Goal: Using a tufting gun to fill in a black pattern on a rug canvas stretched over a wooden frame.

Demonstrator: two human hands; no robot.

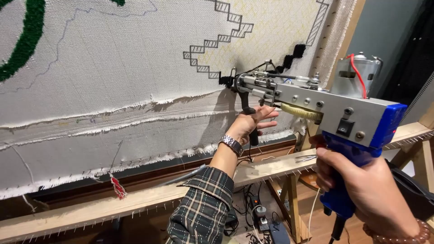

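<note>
A blue and silver tufting gun (pixel 325 110) points its needle at a white cloth (pixel 113 68) stretched on a wooden frame (pixel 135 201). My right hand (pixel 361 187) grips the gun's blue rear handle. My left hand (pixel 251 122), with a metal wristwatch and a plaid sleeve, wraps the black front handle under the gun's nose. The needle touches the cloth at a small patch of black yarn, beside a drawn stepped pattern (pixel 217 43). More black tufts (pixel 291 56) sit further right along that pattern.
A green tufted curve (pixel 25 43) fills the cloth's upper left. A red yarn scrap (pixel 118 186) hangs at the frayed lower hem. Cables and a power strip (pixel 262 221) lie on the floor under the frame. A dark object (pixel 411 190) sits at the right edge.
</note>
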